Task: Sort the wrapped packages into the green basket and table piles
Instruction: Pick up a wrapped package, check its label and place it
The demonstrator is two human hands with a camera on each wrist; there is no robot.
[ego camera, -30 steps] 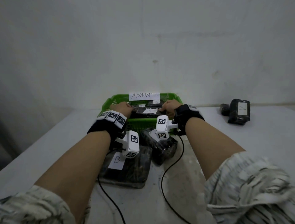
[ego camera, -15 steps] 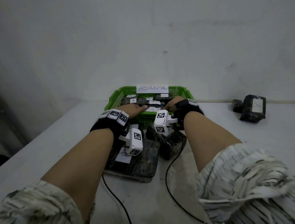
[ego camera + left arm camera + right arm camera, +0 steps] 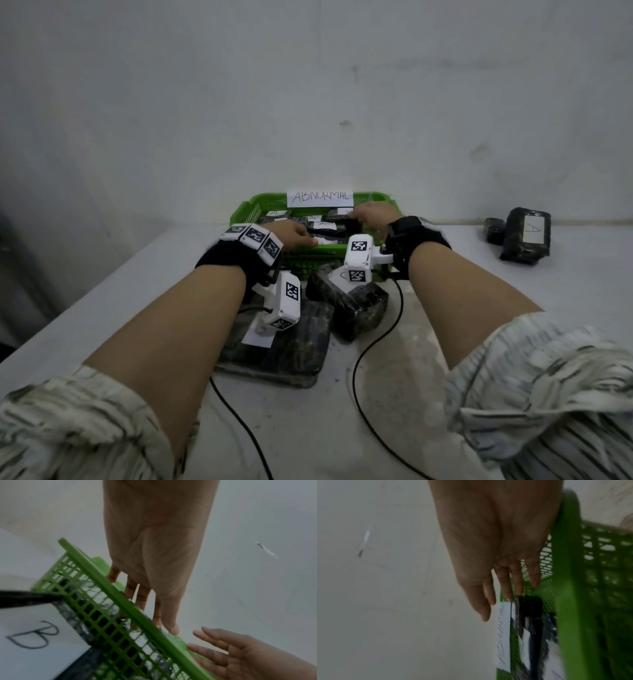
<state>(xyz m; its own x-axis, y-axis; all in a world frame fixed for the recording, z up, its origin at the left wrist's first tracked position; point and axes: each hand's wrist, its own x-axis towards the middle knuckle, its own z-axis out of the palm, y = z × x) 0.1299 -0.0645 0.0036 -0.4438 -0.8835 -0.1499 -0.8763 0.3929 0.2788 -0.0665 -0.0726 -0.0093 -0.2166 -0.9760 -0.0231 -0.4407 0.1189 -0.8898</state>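
White table, green basket by wall.
L hand & R hand over basket w/ packages; both w/ fingers straight, loose, gripping nothing.

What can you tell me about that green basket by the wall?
The green basket looks like plastic, with lattice walls and a solid rim. It stands on the white table near the wall, a paper sign handwritten "ABNORMAL" on its far side. Dark wrapped packages with white labels lie inside. Both hands reach over it, the left hand and the right hand.
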